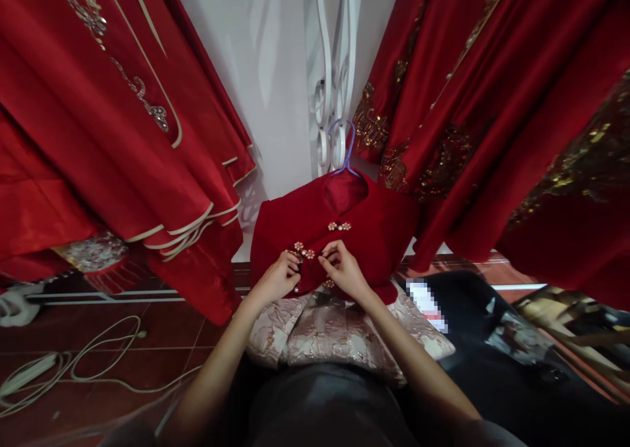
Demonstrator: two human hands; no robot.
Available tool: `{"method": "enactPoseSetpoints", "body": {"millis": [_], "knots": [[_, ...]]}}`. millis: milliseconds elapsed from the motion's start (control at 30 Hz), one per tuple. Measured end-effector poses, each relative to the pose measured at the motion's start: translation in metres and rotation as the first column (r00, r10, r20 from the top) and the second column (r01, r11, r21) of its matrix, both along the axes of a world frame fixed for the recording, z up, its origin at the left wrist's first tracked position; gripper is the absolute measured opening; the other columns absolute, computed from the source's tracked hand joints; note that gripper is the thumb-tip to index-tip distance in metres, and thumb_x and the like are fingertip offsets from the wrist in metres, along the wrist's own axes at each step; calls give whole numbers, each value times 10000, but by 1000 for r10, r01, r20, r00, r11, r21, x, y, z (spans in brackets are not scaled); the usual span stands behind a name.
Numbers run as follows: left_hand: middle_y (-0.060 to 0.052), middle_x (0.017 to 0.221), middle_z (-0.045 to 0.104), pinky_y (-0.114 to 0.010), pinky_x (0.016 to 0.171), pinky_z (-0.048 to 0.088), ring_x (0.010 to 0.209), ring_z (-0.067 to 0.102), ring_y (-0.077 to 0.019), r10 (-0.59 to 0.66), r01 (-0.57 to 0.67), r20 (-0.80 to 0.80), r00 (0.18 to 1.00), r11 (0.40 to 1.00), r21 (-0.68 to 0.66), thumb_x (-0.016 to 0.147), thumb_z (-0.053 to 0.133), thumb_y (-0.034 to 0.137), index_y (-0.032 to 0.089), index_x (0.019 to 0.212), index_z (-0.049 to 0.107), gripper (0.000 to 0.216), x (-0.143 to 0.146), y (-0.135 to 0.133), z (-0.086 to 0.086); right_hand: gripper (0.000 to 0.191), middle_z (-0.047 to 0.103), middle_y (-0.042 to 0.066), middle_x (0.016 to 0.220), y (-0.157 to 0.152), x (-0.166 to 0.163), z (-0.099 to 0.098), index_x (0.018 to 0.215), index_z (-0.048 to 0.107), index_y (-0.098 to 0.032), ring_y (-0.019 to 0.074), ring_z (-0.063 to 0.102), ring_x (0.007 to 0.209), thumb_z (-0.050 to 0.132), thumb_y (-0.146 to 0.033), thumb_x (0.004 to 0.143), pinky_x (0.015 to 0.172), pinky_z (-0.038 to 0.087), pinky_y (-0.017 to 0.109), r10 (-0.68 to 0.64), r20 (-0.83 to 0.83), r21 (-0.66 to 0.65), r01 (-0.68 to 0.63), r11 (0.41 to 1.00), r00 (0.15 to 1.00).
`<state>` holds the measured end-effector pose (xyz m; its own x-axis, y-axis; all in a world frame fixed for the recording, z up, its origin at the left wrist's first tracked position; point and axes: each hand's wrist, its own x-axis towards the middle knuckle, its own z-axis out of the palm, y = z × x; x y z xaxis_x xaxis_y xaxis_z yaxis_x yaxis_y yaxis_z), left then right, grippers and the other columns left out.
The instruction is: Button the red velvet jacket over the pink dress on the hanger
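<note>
A dark red velvet-like jacket [381, 227] on a purple hanger [350, 146] lies before me, its lower part over shiny pink patterned fabric [329, 335]. Pearl-and-gold flower ornaments run down its front, one near the neck [339, 226] and another lower down [308, 254]. My left hand [279, 276] is closed on the jacket's front beside the lower ornament. On the other side of that ornament, my right hand [344, 270] holds thumb and fingertips in a pinch close to the cloth. Anything thin between these fingertips is too small to make out.
Red garments with gold trim [187, 191] hang at left, and sequinned red ones [443, 165] at right. White scrolled metalwork [322, 106] stands behind. A pale cable [73, 368] coils on the tiled floor. On a black surface [462, 342] lie a blurred-out item and a clear plastic bag [522, 339].
</note>
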<state>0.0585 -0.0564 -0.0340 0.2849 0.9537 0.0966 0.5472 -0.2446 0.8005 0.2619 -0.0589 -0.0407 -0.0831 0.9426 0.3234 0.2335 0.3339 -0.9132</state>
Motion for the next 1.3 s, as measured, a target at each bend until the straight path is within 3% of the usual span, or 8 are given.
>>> {"method": "enactPoseSetpoints", "body": {"millis": [100,267,400,533,833,1000,1100,1300], "knots": [[-28,834,589,-303,701,498,744,607,-162,-117,108,-128,985,991,-74,684,607,178,180,944,459,299,0,-4,2,157,622,10,861,0,18,9,973,506,-211,117,599,700,554,-308,858,635,482,239,70,182,11,-74,997,981],[-31,884,571,-287,668,461,757,581,-167,-127,120,-291,948,992,-42,673,661,274,192,907,459,320,3,-16,13,158,671,9,812,-4,39,5,974,587,-225,138,630,730,595,-295,833,664,442,239,309,498,-200,-239,950,811],[-8,803,579,-272,644,427,721,574,-160,-146,139,-379,914,989,-46,712,638,277,197,857,482,228,3,-20,17,323,662,32,844,-7,34,-4,959,578,-207,168,624,781,739,-322,704,663,419,236,268,616,-236,-151,960,741],[12,714,599,-249,611,411,677,589,-150,-142,136,-349,926,990,-42,743,606,242,205,861,510,156,1,-19,10,221,650,28,817,-7,24,-9,882,562,-197,153,605,740,671,-142,697,626,379,219,215,652,-196,-112,974,727],[23,689,597,-238,591,408,639,596,-145,-82,101,-319,944,994,43,717,631,185,209,820,513,158,2,-28,-1,236,650,-2,706,-6,41,2,849,612,-185,134,601,651,690,-97,645,580,401,207,315,524,-247,-213,945,792],[11,722,621,-239,630,450,664,612,-138,-49,65,-229,972,996,61,732,579,132,198,834,527,132,8,-34,-1,173,689,8,718,-20,49,33,808,671,-184,142,629,647,755,-229,664,577,455,227,540,310,-385,-416,824,782],[3,697,628,-245,642,466,663,613,-140,-40,49,-193,980,998,46,707,568,94,184,802,549,132,14,-34,-1,260,699,9,764,-25,41,40,851,675,-186,137,639,686,774,-351,676,631,493,243,602,125,-348,-534,771,789],[-8,709,656,-241,642,509,673,638,-137,-6,6,12,1000,999,-52,684,604,121,165,801,596,125,17,-30,-3,343,685,21,784,-15,7,7,869,668,-169,137,629,721,767,-440,684,692,504,263,362,22,-172,-353,920,932]]}}
